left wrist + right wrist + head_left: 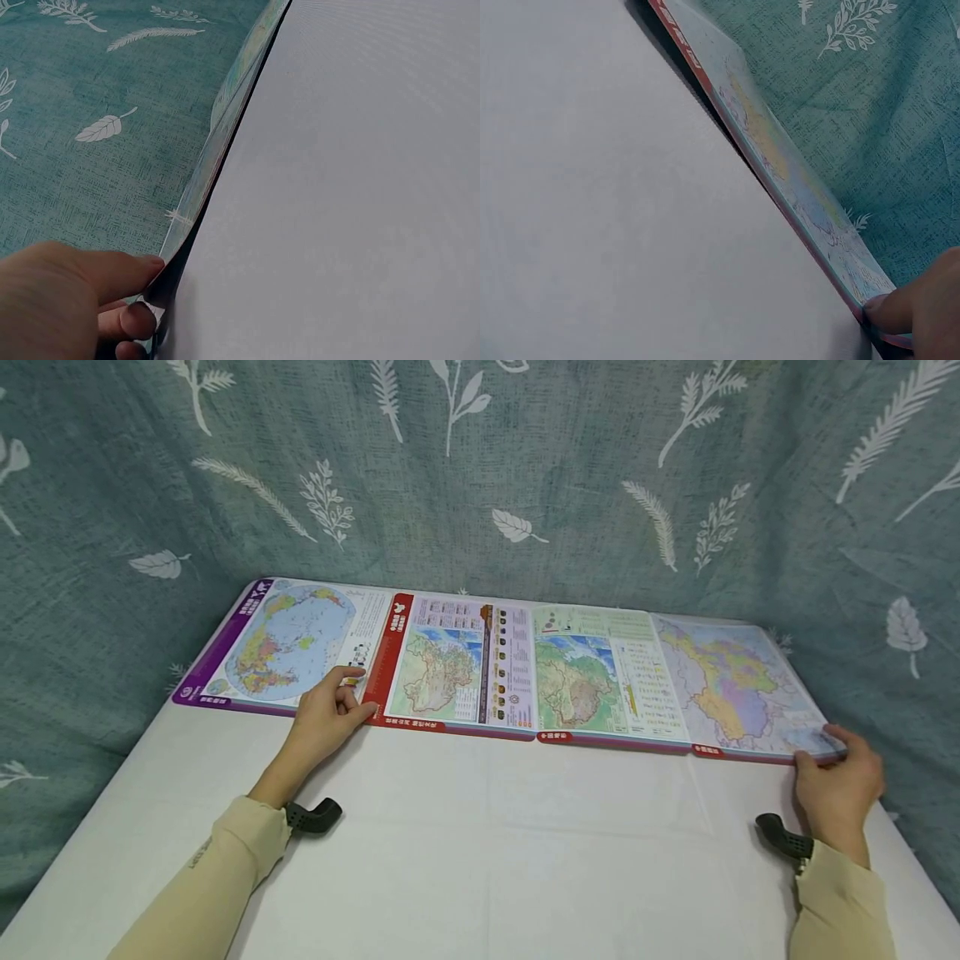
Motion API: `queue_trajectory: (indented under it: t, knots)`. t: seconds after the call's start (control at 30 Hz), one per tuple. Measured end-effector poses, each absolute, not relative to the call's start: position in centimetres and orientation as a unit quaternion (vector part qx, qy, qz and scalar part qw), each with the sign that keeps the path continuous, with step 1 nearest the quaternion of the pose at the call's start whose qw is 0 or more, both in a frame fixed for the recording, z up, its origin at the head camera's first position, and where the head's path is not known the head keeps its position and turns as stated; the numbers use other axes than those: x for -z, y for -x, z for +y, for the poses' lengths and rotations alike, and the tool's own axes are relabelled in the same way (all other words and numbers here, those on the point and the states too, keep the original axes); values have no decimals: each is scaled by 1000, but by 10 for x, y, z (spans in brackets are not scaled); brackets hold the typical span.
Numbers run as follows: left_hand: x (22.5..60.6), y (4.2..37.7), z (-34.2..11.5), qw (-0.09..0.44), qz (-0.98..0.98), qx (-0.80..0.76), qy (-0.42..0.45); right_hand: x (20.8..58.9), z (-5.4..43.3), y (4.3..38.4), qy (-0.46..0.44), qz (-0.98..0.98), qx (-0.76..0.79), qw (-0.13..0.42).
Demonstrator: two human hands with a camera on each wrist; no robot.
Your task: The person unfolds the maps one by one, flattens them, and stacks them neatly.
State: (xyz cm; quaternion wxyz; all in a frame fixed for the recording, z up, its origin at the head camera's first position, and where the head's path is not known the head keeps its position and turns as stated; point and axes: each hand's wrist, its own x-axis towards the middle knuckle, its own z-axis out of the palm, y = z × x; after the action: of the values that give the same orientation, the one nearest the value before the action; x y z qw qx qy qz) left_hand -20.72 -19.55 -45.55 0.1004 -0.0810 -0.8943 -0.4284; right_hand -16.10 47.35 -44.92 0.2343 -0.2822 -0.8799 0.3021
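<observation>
Glossy maps lie overlapped in a row along the far side of the table in the head view. A purple-banded world map [288, 643] is leftmost, then a red-banded map [438, 677]. A green-and-brown relief map [576, 681] follows, and a pastel map [720, 677] ends the row. My left hand [326, 714] pinches the near-left corner of the red-banded map; in the left wrist view, its thumb [142, 268] is at the edge with curled fingers below. My right hand [840, 781] grips the pastel map's near-right corner, thumb [889, 309] on top in the right wrist view.
The maps lie on a white table [510, 852]. Behind and beside it hangs a teal curtain [570, 468] with white leaf prints, close to the maps' far edge. Black curved wrist devices [315, 817] stick out from both sleeves.
</observation>
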Motion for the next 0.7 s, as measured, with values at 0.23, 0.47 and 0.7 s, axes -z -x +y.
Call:
queue_trajectory:
  t: [0.23,0.47,0.7]
  knots:
    - [456,207,-195,108,-895,425,86,450,475,161,275,-885,-298,229]
    - [455,206,-195,111,-896,422,82,451,475,160,272,-887,-285,240]
    - [455,206,-194,126,-891,429,82,448,460,163,266,-893,-271,242]
